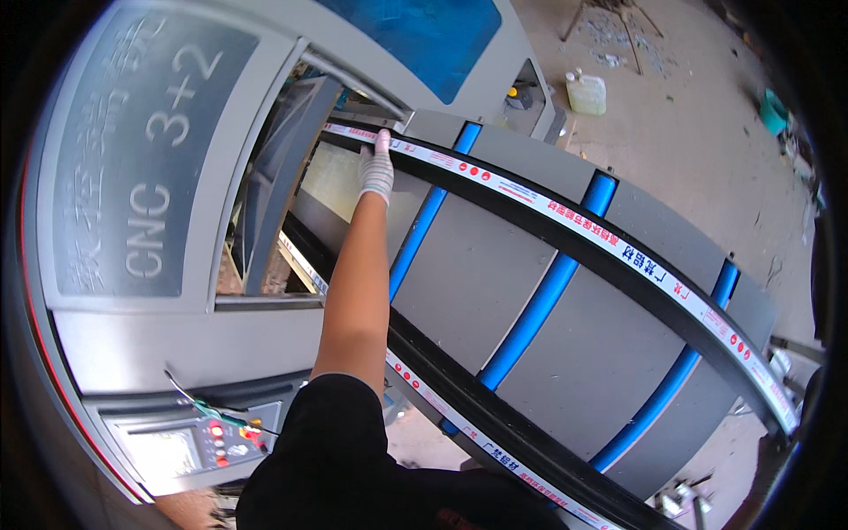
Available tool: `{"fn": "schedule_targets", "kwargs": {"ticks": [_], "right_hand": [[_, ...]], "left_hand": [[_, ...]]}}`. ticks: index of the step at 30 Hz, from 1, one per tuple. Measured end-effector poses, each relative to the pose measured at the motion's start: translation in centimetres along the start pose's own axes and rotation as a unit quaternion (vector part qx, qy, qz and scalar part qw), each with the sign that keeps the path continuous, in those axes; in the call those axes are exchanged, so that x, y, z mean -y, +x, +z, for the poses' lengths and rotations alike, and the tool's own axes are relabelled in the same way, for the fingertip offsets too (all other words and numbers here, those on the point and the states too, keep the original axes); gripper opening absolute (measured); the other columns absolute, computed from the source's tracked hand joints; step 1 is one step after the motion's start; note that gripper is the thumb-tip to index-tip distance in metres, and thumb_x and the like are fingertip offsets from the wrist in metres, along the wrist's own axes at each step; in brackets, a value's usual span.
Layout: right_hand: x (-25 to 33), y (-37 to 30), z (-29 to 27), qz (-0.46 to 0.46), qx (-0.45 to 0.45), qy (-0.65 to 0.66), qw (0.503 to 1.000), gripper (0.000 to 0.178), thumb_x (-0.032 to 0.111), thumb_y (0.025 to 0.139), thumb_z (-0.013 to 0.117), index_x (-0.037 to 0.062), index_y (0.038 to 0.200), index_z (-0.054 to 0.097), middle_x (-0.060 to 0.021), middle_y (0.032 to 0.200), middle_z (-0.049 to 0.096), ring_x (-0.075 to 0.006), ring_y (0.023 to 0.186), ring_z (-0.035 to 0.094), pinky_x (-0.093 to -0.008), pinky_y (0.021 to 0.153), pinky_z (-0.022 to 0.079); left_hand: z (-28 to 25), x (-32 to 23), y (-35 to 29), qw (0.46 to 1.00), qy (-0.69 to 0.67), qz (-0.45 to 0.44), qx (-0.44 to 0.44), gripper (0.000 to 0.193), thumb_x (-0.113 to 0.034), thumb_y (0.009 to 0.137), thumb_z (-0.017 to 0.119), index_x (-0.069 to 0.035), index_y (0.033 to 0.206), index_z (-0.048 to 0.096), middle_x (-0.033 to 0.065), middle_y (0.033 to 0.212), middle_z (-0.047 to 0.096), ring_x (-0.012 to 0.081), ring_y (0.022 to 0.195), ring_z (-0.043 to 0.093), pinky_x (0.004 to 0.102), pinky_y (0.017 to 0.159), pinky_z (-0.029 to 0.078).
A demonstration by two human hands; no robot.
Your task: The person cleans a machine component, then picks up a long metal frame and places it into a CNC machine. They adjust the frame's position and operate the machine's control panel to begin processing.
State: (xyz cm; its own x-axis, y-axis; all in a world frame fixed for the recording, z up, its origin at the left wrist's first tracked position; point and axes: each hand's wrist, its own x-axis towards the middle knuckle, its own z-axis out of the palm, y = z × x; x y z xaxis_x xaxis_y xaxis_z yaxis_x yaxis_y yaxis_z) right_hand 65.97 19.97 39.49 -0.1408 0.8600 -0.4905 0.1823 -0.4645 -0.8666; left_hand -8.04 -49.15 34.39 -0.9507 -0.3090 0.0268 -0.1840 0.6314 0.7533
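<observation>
Black, white-labelled long bar [565,215] is gripped by the white-gloved left hand [377,168]. Positioning seems underway, calling for steadiness; shadowed right hand [777,449], cannot tell.

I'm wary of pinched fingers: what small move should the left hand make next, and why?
Probably slide the left hand slightly along the far black profile, toward the nearest blue bar: it touches the profile close to where that enters the grey machine.

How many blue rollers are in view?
3: left roller nearest the machine, middle roller between, right roller farthest from it; others may be hidden inside.
</observation>
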Motion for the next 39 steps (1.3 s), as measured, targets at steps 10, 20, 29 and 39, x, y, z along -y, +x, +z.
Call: {"fn": "schedule_targets", "kwargs": {"ticks": [10,20,29,39], "right_hand": [[-4.3,-7.7,0.0,0.024,0.039,-0.166,0.985,0.07,0.07,0.092,0.06,0.0119,0.132,0.055,-0.0098,0.114,0.066,-0.0216,0.083,0.063,-0.0317,0.071,0.053],[-7.5,-29.4,9.1,-0.418,0.517,-0.462,0.587,0.089,0.041,0.077,0.085,-0.0023,0.143,0.043,-0.0272,0.129,0.054,-0.0435,0.115,0.057,-0.0518,0.102,0.046],[-8.8,-30.6,9.2,-0.47,0.479,-0.587,0.454,0.057,0.031,0.075,0.082,0.0004,0.119,0.064,-0.0199,0.11,0.064,-0.04,0.107,0.06,-0.0517,0.096,0.047],[-8.2,-31.0,10.1,-0.417,0.503,-0.613,0.443,0.047,0.029,0.082,0.079,-0.0016,0.115,0.065,-0.0204,0.096,0.067,-0.04,0.085,0.067,-0.0465,0.078,0.055]], "left_hand": [[-1.7,-2.4,-0.1,0.993,0.087,-0.066,0.041,0.116,-0.088,0.085,0.043,-0.004,0.162,0.023,0.0197,0.167,0.029,0.0301,0.158,0.018,0.0466,0.128,0.005],[-11.6,-1.8,-17.7,0.956,0.284,0.065,0.03,0.102,-0.077,0.088,0.052,-0.009,0.161,0.028,0.0201,0.166,0.03,0.0336,0.157,0.018,0.0485,0.127,0.008],[-17.8,5.2,-29.4,0.94,0.085,-0.328,-0.03,0.15,-0.083,0.06,0.078,-0.005,0.164,0.004,0.0275,0.17,0.004,0.0451,0.157,0.004,0.0609,0.125,0.014],[-18.2,4.2,-29.2,0.926,0.029,-0.363,-0.097,0.131,-0.07,0.06,0.083,-0.012,0.162,0.027,0.0306,0.162,0.022,0.0461,0.147,0.032,0.0554,0.113,0.042]]}}
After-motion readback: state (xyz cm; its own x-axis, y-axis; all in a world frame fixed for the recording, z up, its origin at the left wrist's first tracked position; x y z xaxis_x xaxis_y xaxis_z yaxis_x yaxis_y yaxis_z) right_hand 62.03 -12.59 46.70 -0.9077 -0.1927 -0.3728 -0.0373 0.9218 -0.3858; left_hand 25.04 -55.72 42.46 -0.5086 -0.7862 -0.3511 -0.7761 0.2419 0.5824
